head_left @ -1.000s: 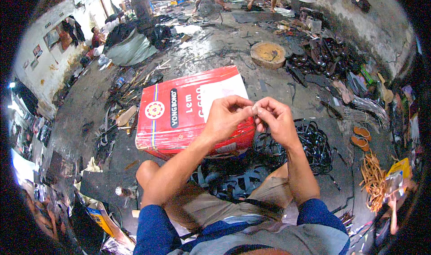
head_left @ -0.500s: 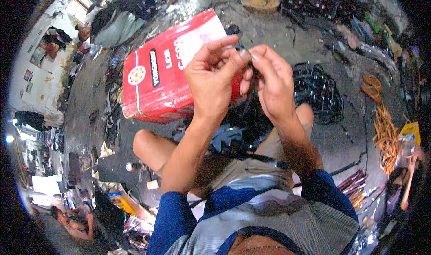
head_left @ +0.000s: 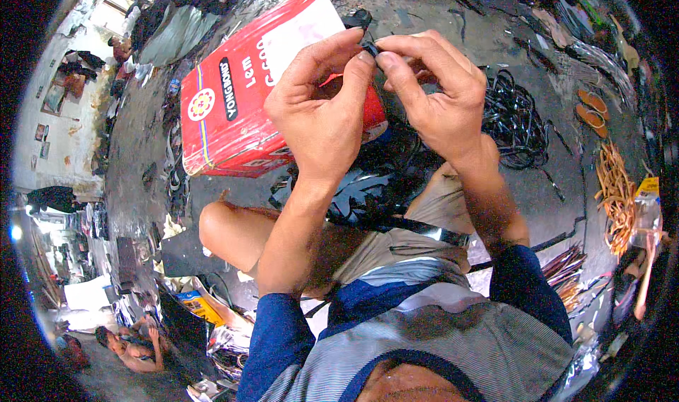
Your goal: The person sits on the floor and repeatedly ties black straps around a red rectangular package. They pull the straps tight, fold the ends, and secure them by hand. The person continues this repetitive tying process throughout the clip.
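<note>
My left hand [head_left: 318,105] and my right hand [head_left: 444,94] are raised in front of me, fingertips almost meeting. Between them, thumbs and forefingers pinch a small black strip [head_left: 370,47]; its exact kind is too small to make out. Just behind and left of the hands stands a large red rectangular tin [head_left: 212,136] with a white panel. A small black object [head_left: 358,18] shows at the tin's right corner, past my fingertips. Glossy black strips [head_left: 368,193] lie between my legs, below my wrists.
A tangled heap of black strips [head_left: 520,129] lies on the floor at right. Beyond it are brown sandals [head_left: 592,114] and a bundle of tan strips [head_left: 614,197]. Grey sheeting [head_left: 180,37] lies far left. Another person [head_left: 138,345] sits at lower left.
Both hands have moved up slightly, and the right hand has shifted right with its fingers turned more across. The pinched strip shows more clearly. My view has shifted a little.
</note>
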